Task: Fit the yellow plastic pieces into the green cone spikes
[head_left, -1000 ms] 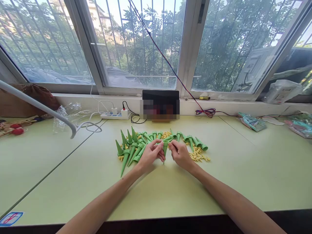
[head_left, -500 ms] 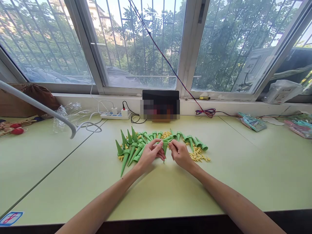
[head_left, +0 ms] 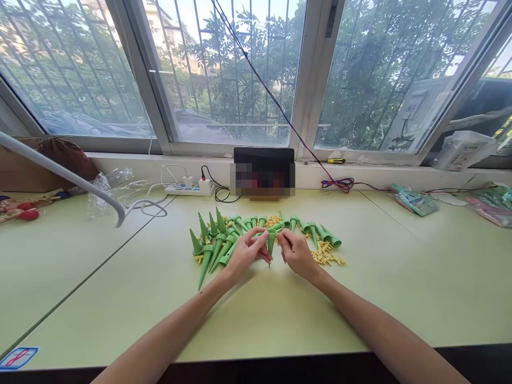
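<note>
Pale green tabletop point(head_left: 280, 314), lower frame: I log no change. Heap of green plastic cone spikes point(head_left: 216, 241), centre: unmoved. Left hand point(head_left: 248, 255) and right hand point(head_left: 296, 254), centre: fingertips of both pinch a single green plastic cone spike point(head_left: 271, 243) between them, tip down, as half a second ago. Small yellow plastic pegs point(head_left: 326, 257), right of the hands: unmoved.

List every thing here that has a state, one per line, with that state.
Left hand, gripping held cone.
Right hand, pinching held cone's wide end.
Held cone, clamped between both hands.
Cone pile, lying loose on table.
Yellow bits, scattered.
Power strip, plugs in.
</note>
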Demonstrator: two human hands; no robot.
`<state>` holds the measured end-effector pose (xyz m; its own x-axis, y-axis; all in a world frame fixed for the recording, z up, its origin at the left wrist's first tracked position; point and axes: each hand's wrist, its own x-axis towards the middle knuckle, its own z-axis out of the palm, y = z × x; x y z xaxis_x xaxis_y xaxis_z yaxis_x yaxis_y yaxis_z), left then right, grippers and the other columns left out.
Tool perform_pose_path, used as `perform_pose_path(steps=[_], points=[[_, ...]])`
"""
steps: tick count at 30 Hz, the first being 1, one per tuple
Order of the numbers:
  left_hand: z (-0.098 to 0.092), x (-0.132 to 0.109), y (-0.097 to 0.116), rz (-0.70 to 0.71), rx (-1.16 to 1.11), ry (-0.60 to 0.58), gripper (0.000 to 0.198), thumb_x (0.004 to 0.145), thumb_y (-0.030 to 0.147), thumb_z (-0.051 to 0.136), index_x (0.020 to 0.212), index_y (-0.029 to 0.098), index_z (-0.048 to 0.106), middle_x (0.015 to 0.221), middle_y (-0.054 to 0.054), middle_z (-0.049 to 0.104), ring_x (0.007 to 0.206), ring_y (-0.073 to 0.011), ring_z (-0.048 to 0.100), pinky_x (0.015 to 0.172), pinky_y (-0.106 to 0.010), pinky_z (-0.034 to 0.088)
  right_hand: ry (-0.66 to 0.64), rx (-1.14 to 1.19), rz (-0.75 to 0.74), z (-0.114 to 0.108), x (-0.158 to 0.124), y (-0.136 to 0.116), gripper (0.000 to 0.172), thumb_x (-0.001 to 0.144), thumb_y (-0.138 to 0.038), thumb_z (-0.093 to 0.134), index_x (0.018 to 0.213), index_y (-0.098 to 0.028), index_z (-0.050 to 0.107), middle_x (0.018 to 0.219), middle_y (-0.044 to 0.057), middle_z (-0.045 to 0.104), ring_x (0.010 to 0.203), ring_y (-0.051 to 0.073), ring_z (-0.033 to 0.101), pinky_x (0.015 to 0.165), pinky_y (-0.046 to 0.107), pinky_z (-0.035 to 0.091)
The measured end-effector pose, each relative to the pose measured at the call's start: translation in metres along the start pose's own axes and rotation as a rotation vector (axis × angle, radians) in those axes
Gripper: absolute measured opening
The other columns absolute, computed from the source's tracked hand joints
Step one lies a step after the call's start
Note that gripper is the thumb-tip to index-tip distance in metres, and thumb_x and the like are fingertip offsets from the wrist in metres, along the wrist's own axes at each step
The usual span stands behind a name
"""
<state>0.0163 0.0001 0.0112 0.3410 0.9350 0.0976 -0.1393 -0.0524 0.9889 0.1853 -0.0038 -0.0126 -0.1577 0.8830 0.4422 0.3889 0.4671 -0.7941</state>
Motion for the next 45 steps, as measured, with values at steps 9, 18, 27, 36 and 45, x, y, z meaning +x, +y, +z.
perform_pose_path(steps=[9, 18, 27, 36, 45], points=[[0.0001, -0.0008, 0.0003, 0.001, -0.009, 0.006, 0.039, 0.083, 0.052, 0.065, 0.101, 0.018, 0.056, 0.058, 0.003, 0.061, 0.053, -0.0165, 0.065, 0.058, -0.032, 0.059, -0.002, 0.007, 0.003, 0.0001, 0.0, -0.0002, 0.035, 0.1, -0.043, 0.04, 0.071, -0.022, 0.04, 0.048, -0.006, 0.04, 0.044, 0.012, 0.039, 0.048, 0.025, 0.03], [0.0008, -0.0015, 0.0014, 0.008, -0.014, 0.008, 0.039, 0.083, 0.05, 0.066, 0.102, 0.018, 0.056, 0.06, 0.003, 0.062, 0.054, -0.0171, 0.066, 0.06, -0.033, 0.058, -0.004, 0.013, 0.005, 0.0, 0.0005, -0.0006, 0.034, 0.1, -0.042, 0.04, 0.072, -0.023, 0.04, 0.047, -0.006, 0.04, 0.043, 0.012, 0.04, 0.048, 0.025, 0.03], [0.0031, -0.0035, 0.0049, 0.019, 0.003, 0.025, 0.039, 0.082, 0.05, 0.066, 0.101, 0.018, 0.056, 0.06, 0.003, 0.062, 0.054, -0.0173, 0.066, 0.061, -0.033, 0.058, -0.006, 0.02, 0.006, -0.0006, 0.0005, -0.0026, 0.036, 0.1, -0.043, 0.04, 0.071, -0.023, 0.04, 0.048, -0.006, 0.041, 0.044, 0.012, 0.04, 0.048, 0.025, 0.03], [0.0026, -0.0037, 0.0048, 0.04, 0.015, 0.019, 0.035, 0.084, 0.049, 0.065, 0.1, 0.019, 0.056, 0.061, 0.003, 0.063, 0.055, -0.0164, 0.066, 0.062, -0.033, 0.058, -0.004, 0.018, 0.002, -0.0002, 0.0003, -0.0021, 0.035, 0.1, -0.044, 0.04, 0.071, -0.023, 0.04, 0.047, -0.006, 0.04, 0.043, 0.012, 0.04, 0.048, 0.024, 0.03], [0.0009, -0.0024, 0.0011, 0.041, -0.005, 0.017, 0.035, 0.085, 0.049, 0.064, 0.102, 0.019, 0.057, 0.063, 0.002, 0.065, 0.061, -0.0178, 0.068, 0.069, -0.036, 0.06, -0.004, 0.028, 0.006, 0.0008, 0.0008, -0.0008, 0.035, 0.101, -0.043, 0.038, 0.073, -0.023, 0.041, 0.047, -0.007, 0.04, 0.042, 0.012, 0.04, 0.047, 0.024, 0.029]])
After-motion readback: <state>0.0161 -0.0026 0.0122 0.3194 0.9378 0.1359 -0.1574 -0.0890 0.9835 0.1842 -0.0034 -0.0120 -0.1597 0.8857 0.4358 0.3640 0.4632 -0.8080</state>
